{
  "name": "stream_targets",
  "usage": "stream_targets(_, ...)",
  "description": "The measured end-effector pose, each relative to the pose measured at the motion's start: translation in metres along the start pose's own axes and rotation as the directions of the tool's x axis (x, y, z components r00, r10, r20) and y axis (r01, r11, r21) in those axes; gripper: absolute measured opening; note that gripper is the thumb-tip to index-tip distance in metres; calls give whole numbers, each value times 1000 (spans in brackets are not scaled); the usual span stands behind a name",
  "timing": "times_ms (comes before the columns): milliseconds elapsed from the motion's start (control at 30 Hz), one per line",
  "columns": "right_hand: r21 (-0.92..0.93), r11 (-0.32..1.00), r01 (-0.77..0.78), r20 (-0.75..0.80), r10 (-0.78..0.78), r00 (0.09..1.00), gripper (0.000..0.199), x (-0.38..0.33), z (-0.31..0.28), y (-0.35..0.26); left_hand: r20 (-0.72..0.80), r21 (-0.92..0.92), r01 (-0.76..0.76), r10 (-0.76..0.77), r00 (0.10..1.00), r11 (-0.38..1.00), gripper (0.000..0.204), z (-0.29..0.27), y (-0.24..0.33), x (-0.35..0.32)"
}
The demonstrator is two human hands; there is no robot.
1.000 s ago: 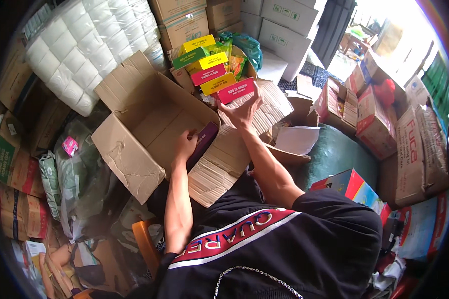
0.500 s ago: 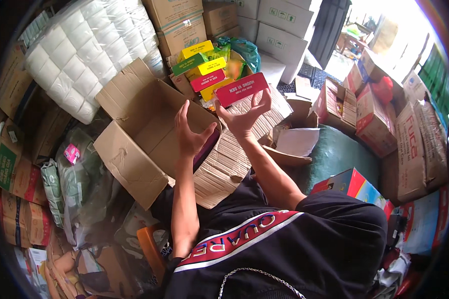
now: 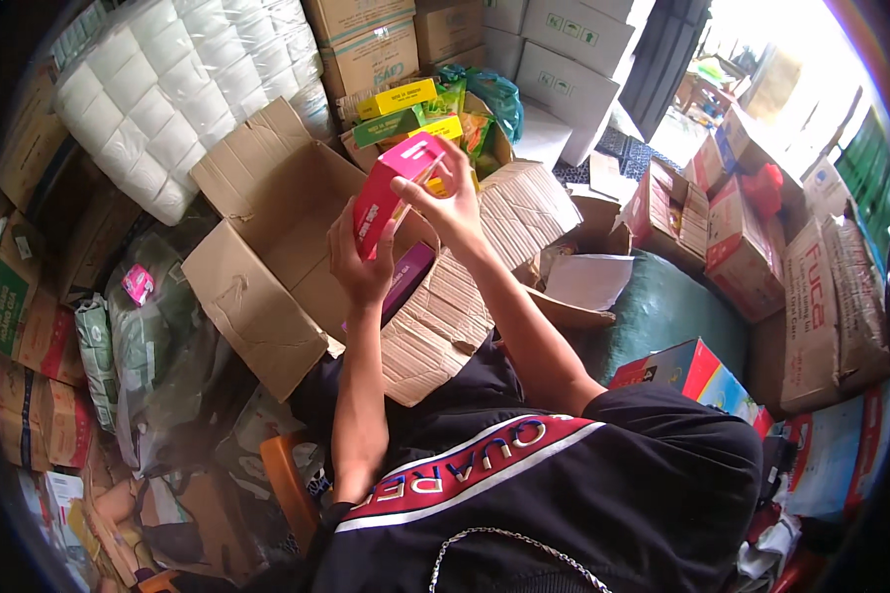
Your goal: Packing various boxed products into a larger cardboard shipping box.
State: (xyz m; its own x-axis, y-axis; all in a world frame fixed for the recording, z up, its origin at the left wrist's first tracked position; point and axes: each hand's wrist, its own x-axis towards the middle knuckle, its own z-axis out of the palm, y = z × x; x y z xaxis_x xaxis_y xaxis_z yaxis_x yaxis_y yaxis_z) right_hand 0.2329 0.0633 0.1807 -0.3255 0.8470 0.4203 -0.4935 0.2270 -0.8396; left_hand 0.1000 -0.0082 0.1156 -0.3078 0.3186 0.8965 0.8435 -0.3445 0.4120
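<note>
Over the large open cardboard box (image 3: 252,296) in front of me, a red-pink carton (image 3: 381,190) is held tilted between both hands. My left hand (image 3: 362,265) is closed around its lower left end. My right hand (image 3: 450,206) grips the upper right end, with the thumb on the near side. A purple carton (image 3: 411,274) lies inside the open box along its near right wall. Just beyond the hands, yellow cartons (image 3: 396,97) and a green carton (image 3: 386,128) sit in another box; the held carton hides part of them.
A plastic-wrapped pack of white rolls (image 3: 168,109) stands at the far left. White cartons (image 3: 569,84) are stacked at the back. On the right are a green rounded seat (image 3: 667,306) and several cardboard boxes (image 3: 747,232). Plastic bags (image 3: 163,356) lie at the left.
The red-pink carton has moved left and nearer, tilting toward upright in my right hand. My left hand, empty and spread before, has closed on its lower end. The view has shifted slightly.
</note>
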Motion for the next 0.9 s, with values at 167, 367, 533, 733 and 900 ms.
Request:
stream_targets(167, -361, 930, 73, 136, -26, 990, 67, 2, -3, -4, -211, 87, 170, -148, 966, 982, 59, 3, -24, -23)
stream_targets(367, -315, 947, 62, 84, -37, 996, 42, 11, -31, 6, -269, 247, 300, -232, 935, 922, 57, 4, -52, -36)
stream_targets(533, -256, 963, 80, -15, -86, 996, 36, 21, -46, 14, -170, 279, 454, -421, 891, 846, 58, 0, -108, -74)
stream_targets(733, -138, 989, -49, -100, 35, 994, 35, 20, -59, 8, 386, 330, 502, -599, 701, 799, 60, 0, -115, -92)
stream_targets(900, -211, 969, -128, -123, 104, 987, 42, 23, -79, 18, 554, 531, 347, -626, 548, 773, 55, 8, -94, -89)
